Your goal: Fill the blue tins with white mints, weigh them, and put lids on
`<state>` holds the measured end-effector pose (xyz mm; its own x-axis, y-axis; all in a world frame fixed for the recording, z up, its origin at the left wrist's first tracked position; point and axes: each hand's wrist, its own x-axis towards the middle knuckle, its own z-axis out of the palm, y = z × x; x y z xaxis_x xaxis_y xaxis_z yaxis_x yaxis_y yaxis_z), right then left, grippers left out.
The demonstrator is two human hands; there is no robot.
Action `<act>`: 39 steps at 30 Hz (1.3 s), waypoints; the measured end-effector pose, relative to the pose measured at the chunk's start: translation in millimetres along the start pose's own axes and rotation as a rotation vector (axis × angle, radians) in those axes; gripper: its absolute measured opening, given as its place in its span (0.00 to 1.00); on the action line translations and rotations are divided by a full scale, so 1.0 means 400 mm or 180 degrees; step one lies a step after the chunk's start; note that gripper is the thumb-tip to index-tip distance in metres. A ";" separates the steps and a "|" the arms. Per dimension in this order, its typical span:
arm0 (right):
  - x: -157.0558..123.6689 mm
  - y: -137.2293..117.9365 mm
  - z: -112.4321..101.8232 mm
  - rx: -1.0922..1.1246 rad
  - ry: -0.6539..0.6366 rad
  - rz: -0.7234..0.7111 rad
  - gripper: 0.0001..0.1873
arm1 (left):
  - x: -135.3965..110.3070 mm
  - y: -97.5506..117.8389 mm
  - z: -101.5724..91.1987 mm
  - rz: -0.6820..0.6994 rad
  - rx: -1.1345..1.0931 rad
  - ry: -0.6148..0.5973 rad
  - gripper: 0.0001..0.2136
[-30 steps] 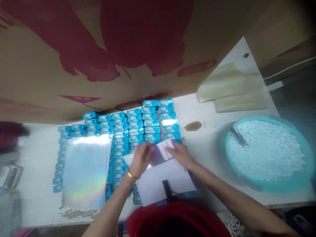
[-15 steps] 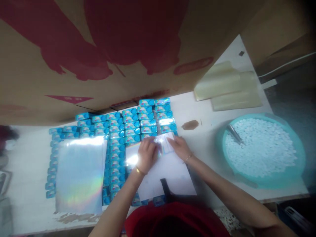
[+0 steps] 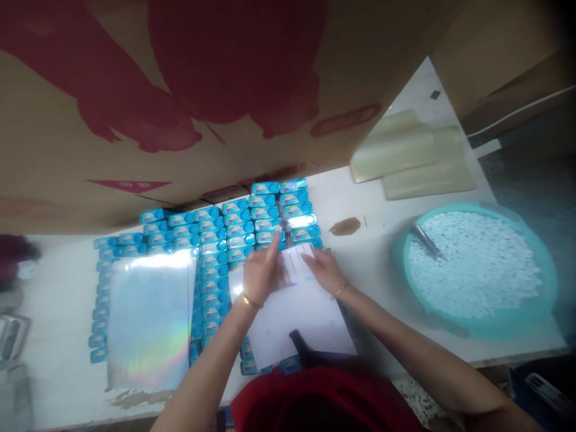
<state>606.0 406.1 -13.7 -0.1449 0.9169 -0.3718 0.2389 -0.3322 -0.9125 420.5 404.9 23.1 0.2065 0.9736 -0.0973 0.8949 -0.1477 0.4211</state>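
Observation:
My right hand [image 3: 326, 270] grips the upper right edge of a white sheet [image 3: 301, 318] that looks like a sticker sheet, with clear strips near its top. My left hand [image 3: 262, 273] is at the sheet's upper left, index finger stretched out, the other fingers bent and partly hidden. Its fingertip is at the blue tins [image 3: 240, 228], near the gap between two columns; whether it touches one is too blurred to tell. Rows of these small, shiny tins run under and around the sheet. A dark strip [image 3: 299, 343] crosses the sheet's lower edge.
Silvery iridescent sheets [image 3: 150, 324] lie over tins at left. At right stands a turquoise basin [image 3: 546, 282] of small white pieces, with a metal scoop [image 3: 426, 241] in it. Yellowish flat bags [image 3: 414, 159] lie behind. A large cardboard box [image 3: 252, 153] borders the table's back.
My left hand has shifted left from the sheet's top strips, and its index finger now stretches forward to the tins. My right hand keeps its hold on the sheet. The view has shifted slightly.

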 end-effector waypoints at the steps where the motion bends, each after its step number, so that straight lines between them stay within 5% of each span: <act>1: 0.000 0.001 0.002 0.0042 0.0011 0.0051 0.17 | -0.007 0.002 0.008 0.0008 0.0162 0.0019 0.24; 9: 0.002 0.022 0.008 -0.0040 0.0086 0.0143 0.16 | -0.083 0.015 0.044 0.0186 -0.0315 0.0248 0.24; 14: -0.022 0.018 0.024 -0.1047 -0.0044 -0.0394 0.15 | -0.085 0.043 -0.079 -0.0289 -0.1571 0.0715 0.31; 19: -0.060 0.011 0.072 -0.1194 -0.0391 -0.0581 0.15 | 0.046 0.046 -0.187 -0.0524 -0.3095 0.1260 0.36; 24: -0.011 -0.026 0.046 0.0226 0.0285 -0.0376 0.30 | 0.159 0.048 -0.093 -0.0890 -0.4046 0.1248 0.36; 29: 0.094 -0.087 -0.017 0.1153 0.0750 0.0378 0.21 | 0.176 0.067 -0.004 -0.1295 -0.4309 0.1167 0.34; 39: 0.185 -0.080 -0.084 -0.0146 0.1062 -0.0656 0.09 | 0.194 0.126 0.032 -0.1306 -0.3111 0.1779 0.35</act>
<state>619.9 491.7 -6.4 0.1240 0.9874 -0.0986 0.2811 -0.1303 -0.9508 486.8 470.7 25.1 -0.4412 0.8937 -0.0812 0.1245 0.1506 0.9807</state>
